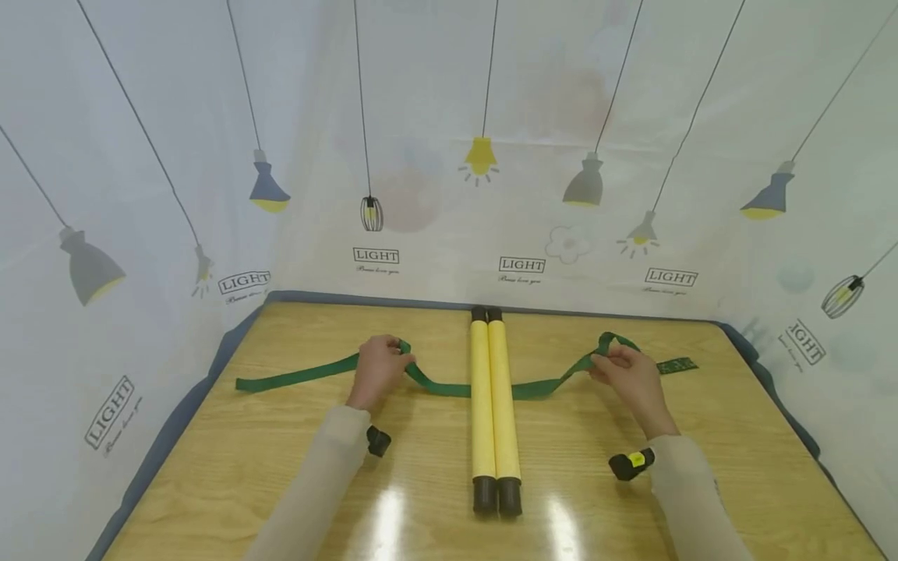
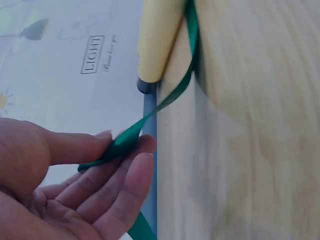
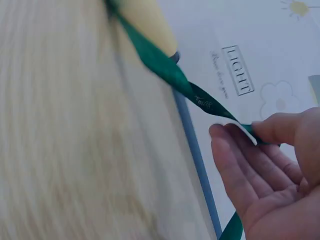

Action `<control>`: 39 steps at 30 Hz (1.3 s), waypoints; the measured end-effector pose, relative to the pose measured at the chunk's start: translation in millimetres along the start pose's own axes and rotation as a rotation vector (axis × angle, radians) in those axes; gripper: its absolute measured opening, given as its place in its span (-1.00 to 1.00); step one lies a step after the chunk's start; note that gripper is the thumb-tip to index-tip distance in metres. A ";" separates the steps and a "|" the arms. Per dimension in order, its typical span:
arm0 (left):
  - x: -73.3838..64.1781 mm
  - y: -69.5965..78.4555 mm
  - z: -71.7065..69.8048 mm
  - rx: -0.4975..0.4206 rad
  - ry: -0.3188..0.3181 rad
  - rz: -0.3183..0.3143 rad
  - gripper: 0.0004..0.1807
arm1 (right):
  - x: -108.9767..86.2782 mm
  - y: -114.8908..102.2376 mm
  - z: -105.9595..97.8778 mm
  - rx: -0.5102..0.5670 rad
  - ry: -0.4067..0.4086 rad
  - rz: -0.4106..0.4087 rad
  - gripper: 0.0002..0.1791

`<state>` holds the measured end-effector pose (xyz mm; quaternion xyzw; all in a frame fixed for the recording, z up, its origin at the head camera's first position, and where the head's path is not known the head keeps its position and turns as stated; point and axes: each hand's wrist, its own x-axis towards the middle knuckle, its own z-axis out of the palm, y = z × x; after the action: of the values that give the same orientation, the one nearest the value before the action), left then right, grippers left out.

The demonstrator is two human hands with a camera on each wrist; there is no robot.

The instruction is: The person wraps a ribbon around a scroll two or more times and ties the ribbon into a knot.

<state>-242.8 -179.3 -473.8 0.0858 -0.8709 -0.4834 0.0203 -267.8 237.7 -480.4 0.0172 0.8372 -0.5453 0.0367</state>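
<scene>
Two yellow sticks (image 1: 495, 405) with black end caps lie side by side on the table, pointing away from me. A green ribbon (image 1: 449, 389) runs crosswise beneath them and rises at both sides. My left hand (image 1: 379, 366) pinches the ribbon between thumb and fingers, left of the sticks; its tail lies flat toward the left. On the other side my right hand (image 1: 631, 382) pinches the ribbon too, with a loop standing up behind the fingers. In the right wrist view pale lettering shows on the ribbon (image 3: 205, 102).
The wooden table (image 1: 421, 460) has a blue-grey edge (image 1: 379, 301) along its back. Behind and beside it hangs a white sheet (image 1: 435, 101) printed with lamps. A black wrist device (image 1: 379, 442) sits at the left wrist, another black device (image 1: 631, 464) at the right.
</scene>
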 end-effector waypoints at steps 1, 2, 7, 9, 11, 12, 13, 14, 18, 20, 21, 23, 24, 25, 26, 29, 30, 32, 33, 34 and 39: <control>0.6 2.7 0.6 -0.047 -0.014 0.005 -0.57 | 0.7 -2.8 0.7 0.074 -0.017 0.006 -0.57; 1.9 4.8 1.3 -0.087 -0.025 0.015 -0.59 | 1.6 -5.3 1.2 0.136 -0.039 0.015 -0.58; 8.4 9.2 8.5 -0.227 -0.083 0.144 -0.77 | 1.9 -13.2 8.1 0.306 -0.110 -0.049 -0.62; 10.0 10.7 11.5 -0.266 -0.111 0.200 -0.76 | 0.2 -18.0 12.1 0.381 -0.126 -0.091 -0.67; 10.1 14.1 13.9 -0.312 -0.140 0.238 -0.74 | -1.5 -25.3 15.8 0.495 -0.154 -0.099 -0.73; 9.3 16.8 14.7 -0.337 -0.154 0.251 -0.73 | -2.6 -29.2 18.0 0.539 -0.166 -0.103 -0.75; 8.7 19.3 15.7 -0.369 -0.173 0.262 -0.72 | -3.2 -32.8 20.3 0.581 -0.175 -0.108 -0.77; 8.1 21.7 17.0 -0.402 -0.191 0.272 -0.72 | -3.7 -36.1 22.9 0.611 -0.181 -0.111 -0.77; 5.3 31.6 23.0 -0.492 -0.266 0.294 -0.73 | -2.6 -45.3 34.9 0.577 -0.182 -0.143 -0.71; 4.7 35.2 26.8 -0.496 -0.296 0.309 -0.75 | -1.4 -48.3 40.9 0.484 -0.171 -0.154 -0.69; 4.4 36.6 28.5 -0.485 -0.304 0.317 -0.75 | -0.7 -49.7 43.9 0.434 -0.165 -0.154 -0.68; 4.3 39.2 32.0 -0.462 -0.309 0.336 -0.76 | 0.0 -53.2 49.6 0.337 -0.164 -0.147 -0.66; 4.2 40.4 33.7 -0.453 -0.310 0.346 -0.76 | -0.1 -55.1 52.3 0.294 -0.164 -0.147 -0.65; 4.5 41.3 35.6 -0.445 -0.309 0.354 -0.76 | -0.5 -57.4 54.9 0.267 -0.171 -0.146 -0.63; 4.2 42.7 37.0 -0.440 -0.309 0.358 -0.75 | -0.9 -59.7 57.3 0.246 -0.178 -0.144 -0.62; 2.5 47.5 41.1 -0.438 -0.324 0.362 -0.74 | -2.6 -65.3 63.9 0.182 -0.221 -0.153 -0.61; 1.5 49.3 42.3 -0.439 -0.334 0.364 -0.74 | -3.4 -66.9 65.9 0.165 -0.236 -0.158 -0.62; -0.6 53.4 44.9 -0.436 -0.352 0.374 -0.74 | -5.6 -69.2 69.0 0.130 -0.272 -0.172 -0.64; -1.2 55.0 46.5 -0.435 -0.362 0.382 -0.74 | -6.6 -70.0 70.7 0.113 -0.288 -0.178 -0.65; -2.0 56.5 48.1 -0.433 -0.369 0.389 -0.75 | -7.7 -70.9 72.4 0.101 -0.303 -0.184 -0.67; -3.6 59.1 57.0 -0.436 -0.406 0.423 -0.75 | -11.1 -74.2 81.4 0.071 -0.383 -0.223 -0.69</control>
<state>-253.7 -100.3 -453.9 -0.2004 -0.7321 -0.6501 -0.0355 -258.4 133.4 -444.6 -0.1781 0.7919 -0.5685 0.1341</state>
